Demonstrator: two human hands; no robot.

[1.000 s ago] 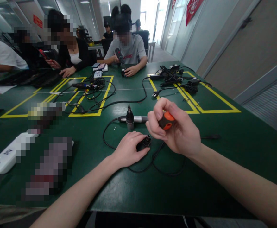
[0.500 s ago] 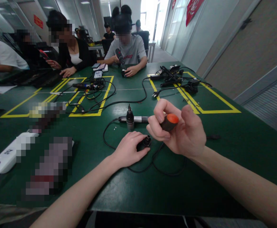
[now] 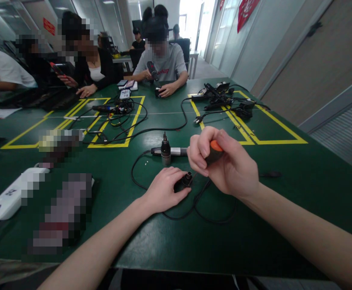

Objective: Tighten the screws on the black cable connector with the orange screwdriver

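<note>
My left hand (image 3: 166,190) rests on the table, its thumb and fingers closed around a small black round part with a metal collar (image 3: 188,178). My right hand (image 3: 228,161) is raised just to the right of it, wrapped around the dark handle of a screwdriver with an orange end (image 3: 213,155). Its thin shaft points toward the part, but whether the tip touches it I cannot tell. Behind my left hand stands a black, tapered tool head with a metal tip (image 3: 165,152). A silver and black corded tool body (image 3: 176,152) lies behind that, partly hidden by my right hand.
A black cable (image 3: 215,221) loops on the green table (image 3: 163,245). At left lie a white power strip (image 3: 8,197) and a blurred-out flat object (image 3: 62,209). Tangled cords (image 3: 221,98) lie farther back. Across the table a person in grey (image 3: 171,64) holds a power tool.
My right thumb has closed down onto the screwdriver handle, and that hand has turned and shifted slightly left. The left hand stays where it was.
</note>
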